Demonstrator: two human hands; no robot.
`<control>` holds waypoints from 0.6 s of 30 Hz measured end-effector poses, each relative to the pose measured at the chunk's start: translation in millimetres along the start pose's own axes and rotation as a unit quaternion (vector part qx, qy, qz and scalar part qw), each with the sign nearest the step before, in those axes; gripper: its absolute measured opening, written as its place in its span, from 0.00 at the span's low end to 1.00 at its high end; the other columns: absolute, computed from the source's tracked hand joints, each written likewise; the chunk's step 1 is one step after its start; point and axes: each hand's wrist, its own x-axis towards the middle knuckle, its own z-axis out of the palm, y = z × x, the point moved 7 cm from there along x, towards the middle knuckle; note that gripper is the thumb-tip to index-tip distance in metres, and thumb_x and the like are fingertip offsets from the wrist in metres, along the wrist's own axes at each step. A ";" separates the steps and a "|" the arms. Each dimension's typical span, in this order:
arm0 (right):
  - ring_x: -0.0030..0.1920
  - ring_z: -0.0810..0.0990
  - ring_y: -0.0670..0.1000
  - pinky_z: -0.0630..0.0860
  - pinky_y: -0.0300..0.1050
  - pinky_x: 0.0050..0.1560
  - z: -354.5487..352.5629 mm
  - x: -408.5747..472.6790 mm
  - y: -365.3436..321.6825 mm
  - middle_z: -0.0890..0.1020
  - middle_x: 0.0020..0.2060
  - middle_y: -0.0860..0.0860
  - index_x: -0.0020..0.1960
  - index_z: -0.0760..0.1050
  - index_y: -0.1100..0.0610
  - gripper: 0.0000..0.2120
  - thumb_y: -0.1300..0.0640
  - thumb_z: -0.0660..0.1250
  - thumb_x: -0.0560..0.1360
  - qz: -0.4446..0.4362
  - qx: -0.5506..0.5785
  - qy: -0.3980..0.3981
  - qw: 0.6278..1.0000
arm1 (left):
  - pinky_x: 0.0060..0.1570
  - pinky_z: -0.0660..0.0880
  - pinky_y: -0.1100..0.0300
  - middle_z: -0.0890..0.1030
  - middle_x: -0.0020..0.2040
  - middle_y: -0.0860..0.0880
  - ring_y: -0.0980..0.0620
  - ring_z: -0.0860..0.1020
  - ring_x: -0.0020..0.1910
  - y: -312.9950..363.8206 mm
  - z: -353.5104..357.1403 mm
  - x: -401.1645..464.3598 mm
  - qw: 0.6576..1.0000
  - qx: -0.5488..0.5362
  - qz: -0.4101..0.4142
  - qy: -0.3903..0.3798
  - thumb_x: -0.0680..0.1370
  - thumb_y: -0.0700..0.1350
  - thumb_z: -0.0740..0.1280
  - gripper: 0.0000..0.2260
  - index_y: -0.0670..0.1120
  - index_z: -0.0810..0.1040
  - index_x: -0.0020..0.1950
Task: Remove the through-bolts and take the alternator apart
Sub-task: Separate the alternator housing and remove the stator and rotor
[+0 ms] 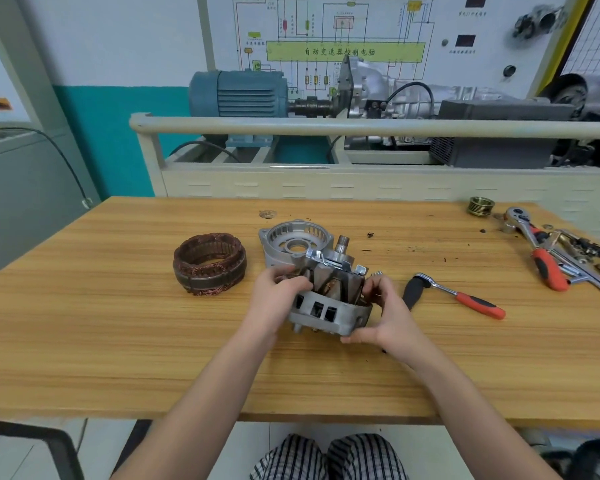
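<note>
Both our hands are on the alternator's rear housing [328,315], which sits on the wooden workbench [118,341] with the claw-pole rotor [333,275] standing in it, shaft end [342,243] pointing up and away from us. Our left hand [277,296] curls its fingers over the housing's left rim and against the rotor, gripping there. Our right hand [383,317] grips the right side, fingers hooked over the rim near the rotor and thumb lying along the housing's lower edge.

Just behind this assembly lies the front end frame [293,242], a ribbed aluminium shell with its open side up; whether the two touch we cannot tell. To the left, apart from both, the stator [209,264] rests on the bench with its copper windings showing.

To the right of our right hand lies a ratchet with a red handle [459,295], its black part nearest the hand. Farther right, at the bench's far corner, we see a grooved pulley [480,206] and a heap of tools including a larger ratchet wrench [534,247].
</note>
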 end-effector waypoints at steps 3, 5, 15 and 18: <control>0.51 0.73 0.44 0.69 0.39 0.51 -1.8 -1.7 1.8 0.71 0.49 0.48 0.52 0.65 0.52 0.37 0.57 0.81 0.49 0.009 0.049 -0.051 0.997 | 0.39 0.75 0.58 0.80 0.52 0.45 0.50 0.80 0.45 -2.9 -4.3 0.3 1.000 -0.025 0.010 0.012 0.71 0.36 0.70 0.15 0.47 0.76 0.56; 0.51 0.73 0.41 0.70 0.37 0.52 -6.8 0.9 1.9 0.71 0.50 0.48 0.56 0.65 0.51 0.39 0.52 0.79 0.50 0.021 0.102 -0.060 0.993 | 0.37 0.74 0.59 0.80 0.52 0.45 0.51 0.80 0.44 -3.5 -5.3 2.7 0.999 -0.028 0.015 0.011 0.70 0.36 0.70 0.14 0.48 0.78 0.54; 0.59 0.78 0.48 0.75 0.49 0.61 8.5 38.0 4.8 0.77 0.58 0.46 0.62 0.68 0.43 0.43 0.43 0.83 0.51 0.059 0.086 -0.026 0.994 | 0.40 0.78 0.59 0.80 0.53 0.47 0.52 0.82 0.45 -19.0 -13.6 5.6 0.999 -0.031 0.012 -0.020 0.72 0.35 0.68 0.16 0.50 0.77 0.56; 0.58 0.78 0.44 0.75 0.40 0.59 11.9 42.8 3.3 0.77 0.59 0.44 0.64 0.65 0.42 0.47 0.41 0.80 0.49 0.053 0.045 -0.058 0.996 | 0.38 0.76 0.61 0.79 0.54 0.48 0.52 0.81 0.45 -14.6 -10.7 7.5 0.998 0.043 -0.011 -0.043 0.72 0.39 0.69 0.18 0.51 0.73 0.61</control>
